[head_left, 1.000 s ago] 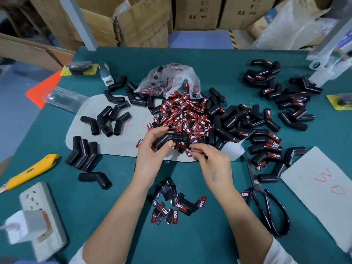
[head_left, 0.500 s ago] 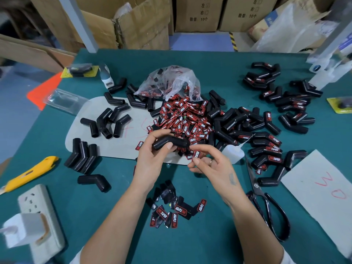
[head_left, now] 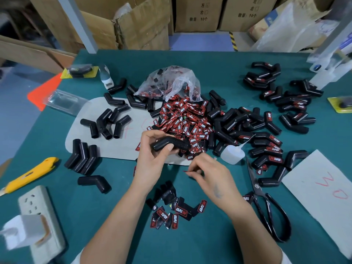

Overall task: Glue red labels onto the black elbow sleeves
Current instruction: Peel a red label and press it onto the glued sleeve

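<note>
- Red labels (head_left: 187,119): a heap at the middle of the table (head_left: 190,244), spilling from a clear plastic bag (head_left: 169,80). Each is a small red-and-black rectangle printed "TAPER" in white capitals, with a shorter red word before it too small to read.
- Loose labels and backings (head_left: 171,208): a small scatter near the front edge, between the forearms; several show the same "TAPER" print.
- Black elbow sleeves: matte black tubes, bent at an obtuse angle, open at the ends. Plain ones (head_left: 106,122) lie on a grey sheet (head_left: 122,147) left of the heap; labelled ones (head_left: 266,147) are piled right of it and toward the far right corner.
- Left hand (head_left: 152,159): fingers and thumb curled round one plain sleeve (head_left: 168,144), held above the near edge of the heap.
- Right hand (head_left: 207,172): fingers bent, fingertips pinching a single thin red label (head_left: 187,172) seen edge-on, just below the held sleeve.
- Glue bottle (head_left: 232,152): translucent, with a slender nozzle, lying just right of the hands.
- Scissors (head_left: 266,202): black-handled, at the right.
- White card (head_left: 323,191): near the right edge, red handwriting, apparently "3 0" or "W O".
- Cartons (head_left: 198,14): beyond the far edge, printed "左", "右" and "10个".
- Yellow utility knife (head_left: 28,176) and power strip (head_left: 38,216): near the left edge.
</note>
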The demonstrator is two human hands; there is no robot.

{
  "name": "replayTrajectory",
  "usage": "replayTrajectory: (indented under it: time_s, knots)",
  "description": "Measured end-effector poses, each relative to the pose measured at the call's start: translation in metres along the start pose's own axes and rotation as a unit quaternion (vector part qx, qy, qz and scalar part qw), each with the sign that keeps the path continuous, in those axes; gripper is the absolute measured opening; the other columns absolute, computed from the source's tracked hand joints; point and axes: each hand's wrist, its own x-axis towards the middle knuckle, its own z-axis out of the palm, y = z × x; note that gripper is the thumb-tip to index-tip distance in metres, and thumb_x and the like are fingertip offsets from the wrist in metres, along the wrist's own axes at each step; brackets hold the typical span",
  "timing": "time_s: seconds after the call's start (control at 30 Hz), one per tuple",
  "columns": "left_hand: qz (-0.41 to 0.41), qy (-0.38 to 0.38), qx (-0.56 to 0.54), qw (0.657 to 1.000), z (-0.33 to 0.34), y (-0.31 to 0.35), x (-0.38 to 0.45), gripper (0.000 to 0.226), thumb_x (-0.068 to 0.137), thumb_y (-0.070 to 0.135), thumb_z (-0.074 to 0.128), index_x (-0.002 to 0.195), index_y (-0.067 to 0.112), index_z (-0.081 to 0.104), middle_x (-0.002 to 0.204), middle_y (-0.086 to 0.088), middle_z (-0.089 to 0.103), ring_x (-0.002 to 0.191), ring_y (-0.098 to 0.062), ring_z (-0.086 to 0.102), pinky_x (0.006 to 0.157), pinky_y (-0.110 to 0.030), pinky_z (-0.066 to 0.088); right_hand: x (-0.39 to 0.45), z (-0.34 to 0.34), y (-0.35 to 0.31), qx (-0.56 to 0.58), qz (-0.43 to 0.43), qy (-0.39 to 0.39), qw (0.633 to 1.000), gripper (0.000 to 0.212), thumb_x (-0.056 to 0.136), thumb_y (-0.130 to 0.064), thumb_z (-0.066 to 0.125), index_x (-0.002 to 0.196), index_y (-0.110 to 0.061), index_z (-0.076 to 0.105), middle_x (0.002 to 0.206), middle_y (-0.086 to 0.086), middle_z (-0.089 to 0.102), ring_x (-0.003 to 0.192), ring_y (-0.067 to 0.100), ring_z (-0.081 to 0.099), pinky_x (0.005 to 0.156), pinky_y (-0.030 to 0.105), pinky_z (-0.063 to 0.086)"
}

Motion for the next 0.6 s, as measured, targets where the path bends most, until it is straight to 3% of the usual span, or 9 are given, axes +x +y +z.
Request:
replayTrajectory:
  time_s: [0.1,0.17,0.27,0.33,0.4,0.5,0.6]
  knots:
    - [-0.005,0.012,0.025,1.000,-0.001,-0.002,0.000,0.034,0.093,0.022,0.071,0.121,0.033,0.056,0.122,-0.010,0.063,0.118,-0.030,0.062,0.106,-0.060,0.051,0.001,0.002,0.002,-0.123,-0.011,-0.005,0.992,0.004,0.101,-0.032,0.066,0.102,-0.033,0.062,0.098,-0.015,0.058,0.099,0.011,0.058,0.075,0.033,0.049]
    - [-0.006,0.011,0.027,1.000,-0.001,-0.002,0.000,0.035,0.092,0.027,0.071,0.122,0.038,0.056,0.123,-0.007,0.062,0.120,-0.031,0.062,0.107,-0.059,0.050,0.000,0.000,0.003,-0.152,-0.019,0.007,0.988,0.001,0.101,-0.031,0.067,0.102,-0.032,0.067,0.098,-0.015,0.063,0.099,0.013,0.060,0.071,0.028,0.046]
    - [0.010,-0.015,0.017,1.000,0.000,-0.001,0.000,0.039,0.098,0.017,0.064,0.127,0.041,0.053,0.124,-0.001,0.059,0.122,-0.027,0.063,0.105,-0.051,0.055,-0.002,-0.002,0.003,-0.158,-0.002,0.018,0.987,0.004,0.100,-0.030,0.069,0.097,-0.032,0.066,0.096,-0.016,0.065,0.095,0.013,0.064,0.068,0.027,0.042]
    - [0.017,-0.036,-0.006,0.999,0.001,0.000,0.000,0.044,0.101,0.011,0.060,0.129,0.043,0.051,0.121,0.001,0.057,0.121,-0.027,0.066,0.100,-0.041,0.059,-0.002,-0.001,0.004,-0.072,0.036,0.028,0.996,0.007,0.100,-0.024,0.069,0.097,-0.029,0.065,0.097,-0.016,0.065,0.090,0.010,0.066,0.074,0.033,0.051]
    - [0.013,-0.039,-0.009,0.999,0.001,0.000,0.000,0.047,0.100,0.010,0.061,0.132,0.042,0.049,0.121,-0.007,0.057,0.116,-0.031,0.066,0.094,-0.038,0.061,-0.001,-0.002,0.001,0.101,0.076,0.045,0.991,0.015,0.098,-0.012,0.072,0.093,-0.024,0.066,0.099,-0.014,0.062,0.086,0.012,0.070,0.076,0.036,0.058]
    - [0.015,-0.038,0.005,0.999,-0.002,-0.001,0.002,0.048,0.099,0.011,0.062,0.136,0.035,0.044,0.122,-0.013,0.062,0.112,-0.025,0.064,0.092,-0.031,0.058,0.000,-0.008,-0.006,0.316,0.107,0.066,0.940,0.019,0.097,-0.007,0.074,0.089,-0.023,0.069,0.095,-0.005,0.066,0.082,0.019,0.076,0.073,0.031,0.061]
    - [0.015,-0.052,-0.003,0.999,-0.001,-0.001,0.001,0.050,0.100,0.012,0.062,0.140,0.034,0.042,0.121,-0.015,0.061,0.103,-0.018,0.064,0.085,-0.025,0.057,0.000,-0.012,-0.011,0.427,0.113,0.057,0.895,0.011,0.091,-0.017,0.076,0.092,-0.027,0.072,0.084,-0.001,0.071,0.078,0.014,0.073,0.068,0.025,0.058]
